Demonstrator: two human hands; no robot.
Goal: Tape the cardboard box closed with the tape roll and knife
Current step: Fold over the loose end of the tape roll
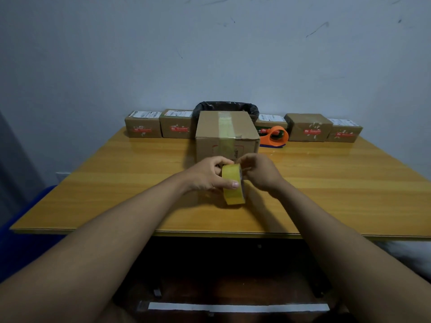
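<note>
Gripping glossy yellow tape roll (234, 184) w/ left hand (208, 174); right hand (261, 173) prob. pinching edge.

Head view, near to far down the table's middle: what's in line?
Tape roll held in left hand and right hand → cardboard box → black bag-lined bin → wall.

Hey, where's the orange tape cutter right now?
The orange tape cutter lies at the table's far right-center, just right of the big cardboard box, in front of the small parcels.
</note>
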